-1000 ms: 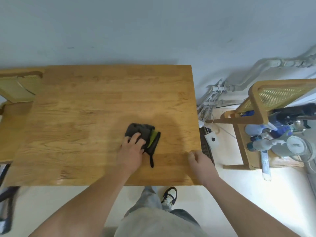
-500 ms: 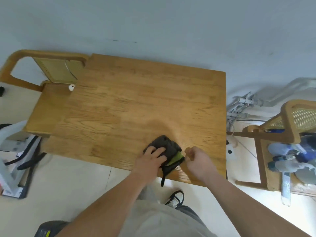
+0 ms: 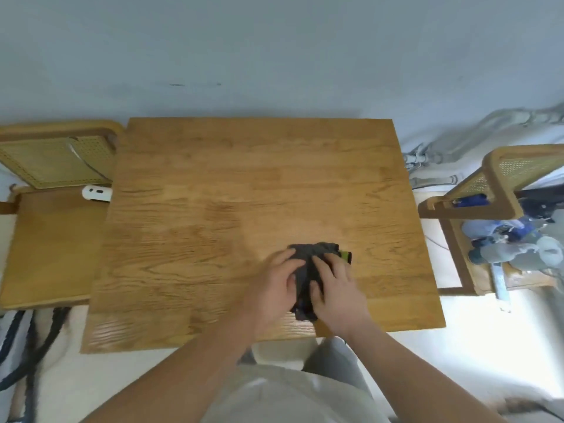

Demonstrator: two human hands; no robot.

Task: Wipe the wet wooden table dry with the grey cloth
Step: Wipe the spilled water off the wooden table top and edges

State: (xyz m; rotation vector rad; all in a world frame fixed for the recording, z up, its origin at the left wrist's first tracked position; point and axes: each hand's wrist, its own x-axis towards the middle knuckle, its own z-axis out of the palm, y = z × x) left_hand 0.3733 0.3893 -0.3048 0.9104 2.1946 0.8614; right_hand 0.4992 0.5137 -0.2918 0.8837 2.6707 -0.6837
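Note:
The wooden table (image 3: pixel 213 209) fills the middle of the view, seen from above. A bunched dark grey cloth (image 3: pixel 308 261) with a green patch at its right edge lies on the table's near right part. My left hand (image 3: pixel 274 285) grips the cloth's left side. My right hand (image 3: pixel 338 291) presses on its right side, fingers spread over the fabric. Both hands cover much of the cloth. A faint pale sheen shows on the wood left of the cloth.
A wooden chair (image 3: pixel 52 227) with a cane back stands at the table's left, a white remote-like object (image 3: pixel 97 193) on its seat. Another cane chair (image 3: pixel 500 215) at the right holds spray bottles (image 3: pixel 518 245). Pipes run along the wall at right. Cables lie on the floor at lower left.
My right hand has come onto the cloth, joining the left. A second ago it rested on the table's near edge. The camera view has swung back to face the table squarely.

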